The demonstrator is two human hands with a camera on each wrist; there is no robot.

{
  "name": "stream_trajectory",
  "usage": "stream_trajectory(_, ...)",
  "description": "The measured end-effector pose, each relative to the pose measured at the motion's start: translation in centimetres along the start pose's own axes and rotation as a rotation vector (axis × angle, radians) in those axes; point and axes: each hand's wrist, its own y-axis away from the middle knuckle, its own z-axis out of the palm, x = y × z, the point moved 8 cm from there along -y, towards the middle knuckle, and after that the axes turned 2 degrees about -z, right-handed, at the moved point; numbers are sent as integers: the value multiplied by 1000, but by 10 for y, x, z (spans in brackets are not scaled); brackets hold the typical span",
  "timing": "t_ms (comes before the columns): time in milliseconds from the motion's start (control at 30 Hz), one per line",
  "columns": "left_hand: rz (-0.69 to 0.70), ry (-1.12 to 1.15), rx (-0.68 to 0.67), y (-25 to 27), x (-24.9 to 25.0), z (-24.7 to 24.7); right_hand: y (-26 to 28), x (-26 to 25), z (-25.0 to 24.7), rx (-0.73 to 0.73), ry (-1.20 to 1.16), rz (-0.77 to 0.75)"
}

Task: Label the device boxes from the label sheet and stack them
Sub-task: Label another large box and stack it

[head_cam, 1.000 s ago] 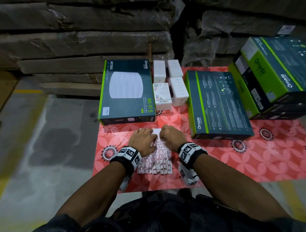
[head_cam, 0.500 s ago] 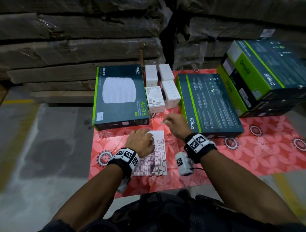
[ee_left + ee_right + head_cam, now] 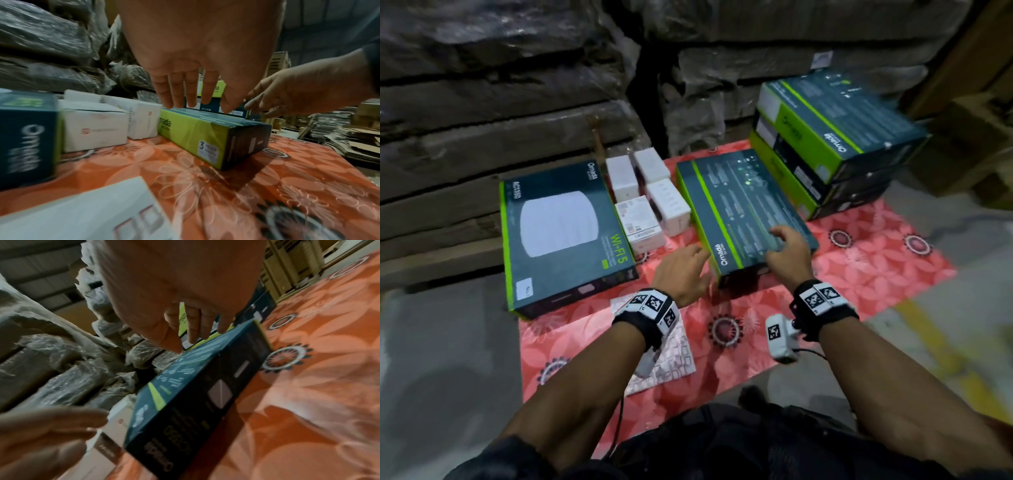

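Your target, the flat device box (image 3: 746, 209), lies face-down on the red floral cloth (image 3: 876, 270), between the small white boxes (image 3: 650, 198) and the stack of three boxes (image 3: 835, 137) at the far right. Your right hand (image 3: 787, 250) rests on its top near the front edge, fingers spread and relaxed, gripping nothing. Your left hand (image 3: 683, 270) hovers just beside the front left corner, fingers straight, also empty. The label sheet (image 3: 671, 356) lies behind your left wrist. Whether a peeled label sits on a fingertip cannot be told.

Judgement: the box is rigid card, broad and thin, probably light to moderate in weight, with a glossy skin that may slide under flat palms. Take it by the two long side walls, thumbs on top, not by the corners. The wrist views show stickers on its end wall (image 3: 246, 146); keep clear of them.
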Motion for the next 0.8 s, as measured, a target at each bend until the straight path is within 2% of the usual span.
stream_trajectory(133,37,-13,-32,-29,20,13,4,21,-12,-30,111,-12)
stream_trajectory(267,62,-120,-105,-48,38,29,-4,29,-18,-73,226,-54)
stream_trajectory(433,-15,-154,-206,-62,41,45,-13,39,-15,-153,361,-85)
stream_trajectory(567,-74,-115,-247,-67,38,50,-17,42,-20,-139,412,-118)
stream_trajectory(800,-86,-123,-205,-78,46,49,-34,36,-26,-122,477,-189)
